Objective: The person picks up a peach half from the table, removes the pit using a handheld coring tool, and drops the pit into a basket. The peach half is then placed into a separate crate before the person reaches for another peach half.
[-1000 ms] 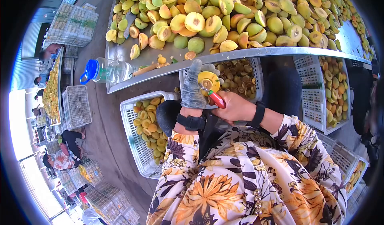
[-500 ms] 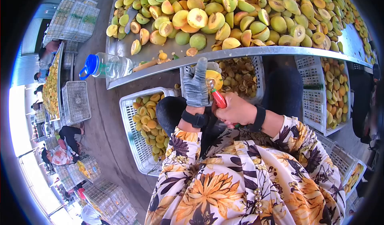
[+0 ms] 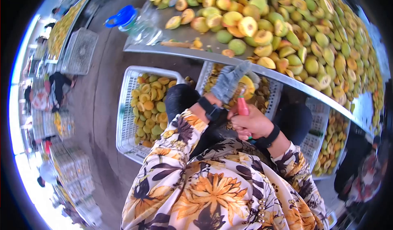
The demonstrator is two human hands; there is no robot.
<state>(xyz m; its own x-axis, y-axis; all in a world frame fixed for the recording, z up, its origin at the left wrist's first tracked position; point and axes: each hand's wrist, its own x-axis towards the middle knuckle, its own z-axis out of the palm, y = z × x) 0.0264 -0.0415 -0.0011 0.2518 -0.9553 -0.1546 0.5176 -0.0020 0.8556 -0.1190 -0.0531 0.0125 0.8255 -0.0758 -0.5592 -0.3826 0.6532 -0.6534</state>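
My left hand (image 3: 229,84), in a grey knit glove, grips a yellow peach half (image 3: 248,84) just below the table edge. My bare right hand (image 3: 254,122) is closed around the red handle of a small metal-tipped pitting tool (image 3: 242,106). The tool's tip is right at the cut face of the fruit. Beneath both hands stands a white crate (image 3: 201,77) with peach pieces in it, partly hidden by my glove. Dark wristbands circle both wrists.
A metal table (image 3: 180,55) bears a large heap of peach halves (image 3: 247,26). On its left corner lies a clear bottle with a blue cap (image 3: 125,16). White crates of halves stand left (image 3: 122,107) and right (image 3: 315,138) of my knees. A person (image 3: 366,177) is at far right.
My view has turned, so the table edge now slants down to the right. Both hands stay together, still holding the peach half and the tool.
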